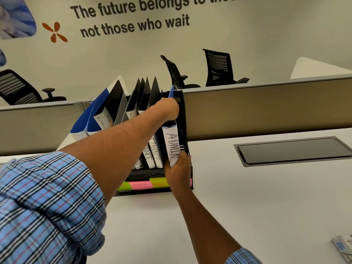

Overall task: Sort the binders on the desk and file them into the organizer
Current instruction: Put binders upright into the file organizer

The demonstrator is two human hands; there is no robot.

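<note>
A black slotted organizer (185, 119) stands on the white desk against the partition, with coloured sticky labels (139, 184) along its front. Several binders stand in it. Two spines read FINANCE (156, 151). In the rightmost slot stands a blue binder with a white spine marked ADMIN (172, 145). My left hand (167, 109) reaches over the binders and grips the top of the ADMIN binder. My right hand (178, 172) holds its lower spine end from the front. Two blue binders (85, 119) lean out at the organizer's left side.
A grey partition (266, 109) runs behind the desk. A dark cable hatch (293, 151) is set into the desk at the right. Another binder's corner (342, 248) shows at the lower right edge. Black office chairs (219, 67) stand beyond the partition.
</note>
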